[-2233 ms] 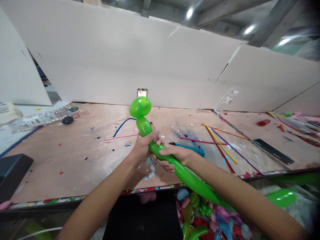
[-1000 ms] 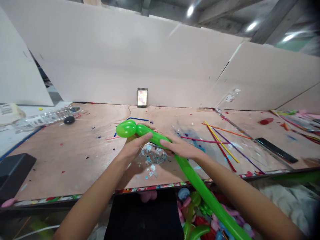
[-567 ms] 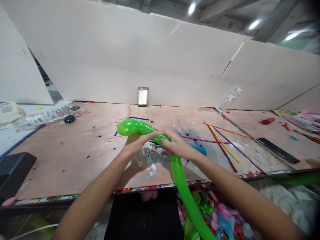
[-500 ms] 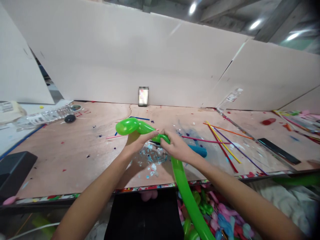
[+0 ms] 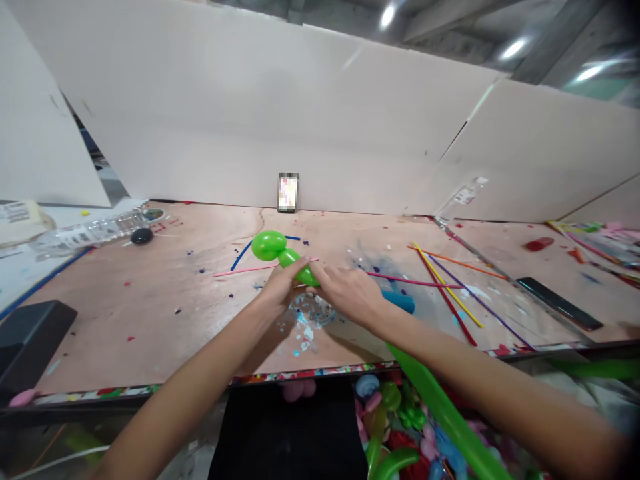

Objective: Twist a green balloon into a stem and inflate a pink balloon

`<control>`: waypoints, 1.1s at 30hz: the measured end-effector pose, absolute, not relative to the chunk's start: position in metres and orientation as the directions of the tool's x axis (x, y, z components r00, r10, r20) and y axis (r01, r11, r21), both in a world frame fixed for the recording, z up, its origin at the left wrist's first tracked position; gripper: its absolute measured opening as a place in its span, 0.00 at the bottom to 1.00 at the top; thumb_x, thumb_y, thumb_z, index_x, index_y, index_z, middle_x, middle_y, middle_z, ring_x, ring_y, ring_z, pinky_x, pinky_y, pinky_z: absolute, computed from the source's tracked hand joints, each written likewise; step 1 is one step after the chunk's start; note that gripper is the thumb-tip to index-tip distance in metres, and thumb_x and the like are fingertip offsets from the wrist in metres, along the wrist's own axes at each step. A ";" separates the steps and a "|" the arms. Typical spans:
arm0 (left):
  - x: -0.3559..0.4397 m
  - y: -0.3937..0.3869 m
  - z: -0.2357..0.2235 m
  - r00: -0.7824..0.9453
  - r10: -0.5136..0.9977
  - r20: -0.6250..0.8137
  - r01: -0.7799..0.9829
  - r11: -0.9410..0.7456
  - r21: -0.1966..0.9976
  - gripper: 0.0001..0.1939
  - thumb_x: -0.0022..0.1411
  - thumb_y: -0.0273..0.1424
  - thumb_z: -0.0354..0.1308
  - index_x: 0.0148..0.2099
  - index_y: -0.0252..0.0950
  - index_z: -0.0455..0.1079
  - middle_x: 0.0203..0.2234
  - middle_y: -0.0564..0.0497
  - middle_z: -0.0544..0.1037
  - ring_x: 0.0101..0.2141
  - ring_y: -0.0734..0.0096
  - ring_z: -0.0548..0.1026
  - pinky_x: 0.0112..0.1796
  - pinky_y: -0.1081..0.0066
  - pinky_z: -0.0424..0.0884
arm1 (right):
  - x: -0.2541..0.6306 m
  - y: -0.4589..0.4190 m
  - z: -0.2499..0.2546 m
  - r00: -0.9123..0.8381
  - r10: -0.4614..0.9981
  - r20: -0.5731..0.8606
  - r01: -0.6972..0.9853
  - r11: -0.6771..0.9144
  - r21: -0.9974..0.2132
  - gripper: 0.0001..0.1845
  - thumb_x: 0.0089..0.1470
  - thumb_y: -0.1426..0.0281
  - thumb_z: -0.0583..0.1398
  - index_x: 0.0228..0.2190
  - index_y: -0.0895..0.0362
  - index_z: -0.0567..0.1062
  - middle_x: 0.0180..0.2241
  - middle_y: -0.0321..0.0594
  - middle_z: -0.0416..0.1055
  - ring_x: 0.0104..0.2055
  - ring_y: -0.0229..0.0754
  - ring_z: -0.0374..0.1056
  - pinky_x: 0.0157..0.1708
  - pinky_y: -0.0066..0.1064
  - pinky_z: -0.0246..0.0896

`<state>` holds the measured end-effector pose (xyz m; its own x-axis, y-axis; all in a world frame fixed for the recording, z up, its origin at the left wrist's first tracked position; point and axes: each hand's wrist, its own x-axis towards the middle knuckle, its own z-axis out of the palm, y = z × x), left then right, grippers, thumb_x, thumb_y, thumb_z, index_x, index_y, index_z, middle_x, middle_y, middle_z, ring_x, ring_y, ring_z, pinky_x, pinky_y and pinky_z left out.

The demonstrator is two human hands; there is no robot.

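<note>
Both hands grip a long green modelling balloon (image 5: pixel 269 245) above the table's middle. Two bubbles stick out beyond the fingers: a round one at the far left end and a longer one beside it. My left hand (image 5: pixel 280 285) is closed around the longer bubble, thumb on top. Close against it, my right hand (image 5: pixel 347 288) is closed on the balloon at the end of that bubble; its fingers hide the join. From under the right forearm the balloon's long untwisted length slants down over the table edge to the lower right.
Uninflated balloons, red (image 5: pixel 447 297), yellow, purple and orange, lie to the right near a black phone (image 5: pixel 559 303). Another phone (image 5: pixel 289 193) leans against the white partition. A blue cylinder (image 5: pixel 399 301) sits behind the right wrist. Below the edge lie many balloon pieces (image 5: pixel 410 413).
The end bubble looks rounder and has shifted right. My right hand has turned over, knuckles up, and the balloon's long tail has swung to the right.
</note>
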<state>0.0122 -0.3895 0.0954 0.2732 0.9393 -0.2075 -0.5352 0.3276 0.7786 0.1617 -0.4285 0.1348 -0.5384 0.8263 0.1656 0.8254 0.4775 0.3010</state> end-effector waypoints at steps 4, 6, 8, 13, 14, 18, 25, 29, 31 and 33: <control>0.001 -0.385 0.095 0.302 0.951 -0.069 -0.662 0.261 0.703 0.15 0.46 0.30 0.69 0.37 0.34 0.71 0.32 0.51 0.78 0.34 0.69 0.76 0.39 0.69 0.74 | 0.174 -0.421 0.151 -0.449 0.880 0.158 0.893 0.450 0.032 0.23 0.65 0.54 0.47 0.50 0.57 0.66 0.37 0.47 0.76 0.37 0.48 0.72 0.31 0.32 0.55; -0.003 -0.384 0.096 0.289 0.957 -0.011 -0.674 0.212 0.708 0.15 0.46 0.29 0.70 0.37 0.34 0.71 0.33 0.52 0.78 0.36 0.69 0.76 0.43 0.67 0.73 | 0.180 -0.418 0.156 -0.468 0.869 0.159 0.862 0.489 -0.133 0.22 0.65 0.55 0.49 0.49 0.57 0.67 0.38 0.46 0.76 0.39 0.48 0.71 0.35 0.32 0.57; -0.004 -0.385 0.096 0.294 0.956 0.019 -0.658 0.188 0.730 0.15 0.45 0.30 0.71 0.35 0.33 0.71 0.31 0.52 0.77 0.35 0.69 0.76 0.43 0.65 0.73 | 0.185 -0.417 0.157 -0.486 0.860 0.155 0.830 0.510 -0.225 0.22 0.64 0.55 0.50 0.49 0.57 0.68 0.39 0.47 0.76 0.40 0.48 0.70 0.37 0.33 0.57; 0.005 -0.392 0.095 0.215 0.974 0.074 -0.531 0.053 0.845 0.16 0.43 0.33 0.72 0.33 0.30 0.73 0.29 0.49 0.78 0.31 0.66 0.77 0.38 0.65 0.74 | 0.187 -0.419 0.153 -0.474 0.868 0.148 0.856 0.493 -0.152 0.27 0.57 0.48 0.56 0.44 0.57 0.71 0.36 0.49 0.75 0.35 0.49 0.68 0.32 0.33 0.54; 0.006 -0.393 0.095 0.196 0.976 0.095 -0.506 0.018 0.863 0.16 0.44 0.33 0.72 0.33 0.30 0.73 0.29 0.49 0.79 0.31 0.66 0.77 0.38 0.65 0.74 | 0.186 -0.419 0.152 -0.468 0.870 0.152 0.860 0.489 -0.147 0.26 0.56 0.48 0.57 0.43 0.57 0.71 0.35 0.48 0.74 0.35 0.48 0.68 0.32 0.33 0.54; 0.006 -0.391 0.090 0.169 0.973 0.154 -0.443 -0.064 0.894 0.15 0.44 0.34 0.72 0.33 0.31 0.75 0.29 0.49 0.79 0.32 0.66 0.77 0.38 0.65 0.74 | 0.180 -0.417 0.153 -0.459 0.878 0.138 0.836 0.479 -0.269 0.18 0.54 0.54 0.60 0.35 0.57 0.71 0.32 0.44 0.73 0.32 0.44 0.66 0.30 0.32 0.53; 0.001 -0.387 0.095 0.191 0.970 0.150 -0.494 -0.037 0.869 0.15 0.43 0.32 0.72 0.33 0.31 0.74 0.28 0.50 0.78 0.32 0.66 0.76 0.38 0.63 0.75 | 0.183 -0.418 0.161 -0.551 0.823 -0.136 0.568 0.251 -0.784 0.16 0.54 0.55 0.59 0.34 0.56 0.70 0.22 0.31 0.65 0.22 0.35 0.59 0.23 0.28 0.53; 0.001 -0.387 0.102 0.190 0.973 0.128 -0.524 -0.010 0.851 0.18 0.40 0.31 0.73 0.34 0.32 0.73 0.28 0.53 0.77 0.31 0.69 0.75 0.37 0.65 0.75 | 0.190 -0.418 0.152 -0.595 0.691 -0.410 0.361 -0.225 -0.905 0.19 0.52 0.52 0.59 0.27 0.56 0.65 0.18 0.28 0.60 0.15 0.30 0.52 0.16 0.26 0.46; 0.001 -0.385 0.101 0.201 0.972 0.120 -0.500 -0.004 0.866 0.18 0.39 0.31 0.74 0.33 0.31 0.73 0.28 0.52 0.77 0.31 0.69 0.75 0.36 0.66 0.75 | 0.191 -0.418 0.147 -0.600 0.664 -0.445 0.325 -0.306 -0.895 0.20 0.50 0.53 0.61 0.24 0.57 0.64 0.17 0.28 0.59 0.15 0.30 0.52 0.16 0.25 0.47; 0.001 -0.383 0.096 0.204 0.971 0.125 -0.482 -0.012 0.876 0.18 0.39 0.32 0.74 0.33 0.31 0.74 0.28 0.51 0.77 0.31 0.69 0.75 0.36 0.66 0.74 | 0.190 -0.418 0.144 -0.590 0.682 -0.432 0.317 -0.296 -0.901 0.20 0.50 0.54 0.61 0.24 0.57 0.65 0.18 0.29 0.60 0.16 0.29 0.53 0.15 0.25 0.47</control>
